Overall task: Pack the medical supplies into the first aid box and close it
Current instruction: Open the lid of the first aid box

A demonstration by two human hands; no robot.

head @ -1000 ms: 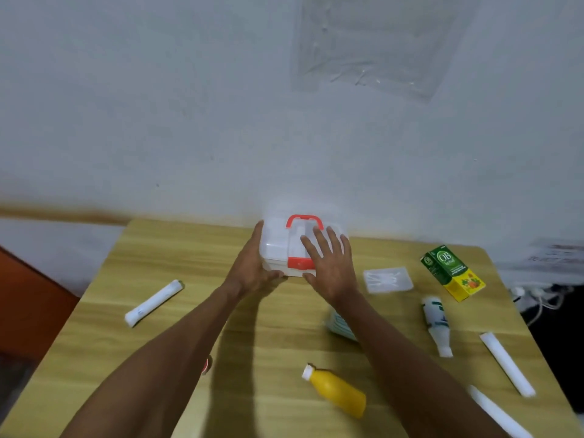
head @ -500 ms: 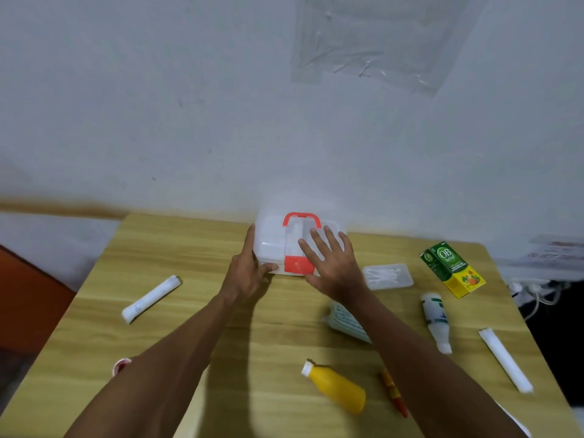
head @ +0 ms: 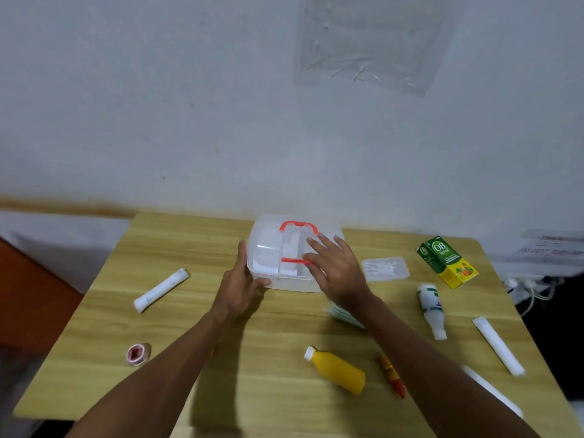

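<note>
The packing has not begun, as far as one can see. The first aid box [head: 268, 257] stands at the middle of the far edge of the table [head: 189, 235], with its lid on it. The supplies lie outside: a wrapped roll [head: 161, 289] and a tape roll [head: 138, 354] toward the left edge, a yellow bottle [head: 339, 371] and a red tube [head: 393, 376] near the front edge, a white bottle [head: 431, 306] and a green carton [head: 445, 262] toward the right edge. Probably the box must be opened first.

The left hand [head: 241, 287] holds the box's front left corner, thumb on the front wall, fingers along the side. The right hand [head: 339, 273] is flat, with spread fingers on the lid beside the red latch [head: 295, 261], grasping nothing.
</note>
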